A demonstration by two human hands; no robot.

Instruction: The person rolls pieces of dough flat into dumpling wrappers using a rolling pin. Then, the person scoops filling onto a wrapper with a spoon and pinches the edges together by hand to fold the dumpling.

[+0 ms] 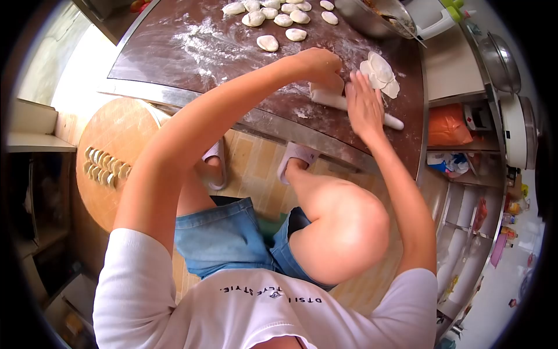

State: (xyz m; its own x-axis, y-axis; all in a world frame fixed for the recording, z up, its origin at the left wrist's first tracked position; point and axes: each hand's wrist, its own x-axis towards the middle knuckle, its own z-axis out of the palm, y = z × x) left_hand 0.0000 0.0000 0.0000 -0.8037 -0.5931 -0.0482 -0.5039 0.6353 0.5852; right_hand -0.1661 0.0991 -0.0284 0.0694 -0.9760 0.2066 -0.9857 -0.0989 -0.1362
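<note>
My left hand [321, 67] is closed, its fingers curled down at the edge of a dough wrapper [317, 88] that is partly hidden beneath it. My right hand [365, 109] lies flat, fingers stretched out, on a white rolling pin [394, 121] that slants across the floured table [256, 87]. Just beyond the right fingertips is a small stack of thin rolled wrappers [381, 71]. Several floured dough pieces [283, 20] are grouped at the far side of the table, with a few lying nearer [268, 43].
A metal bowl of filling [372, 17] stands at the far right, beside a white and green jug [442, 23]. At left, a round wooden board [110, 134] bears rows of dumplings [104, 167]. Shelves with an orange bag [449, 125] stand at right. My knee is below the table's metal edge.
</note>
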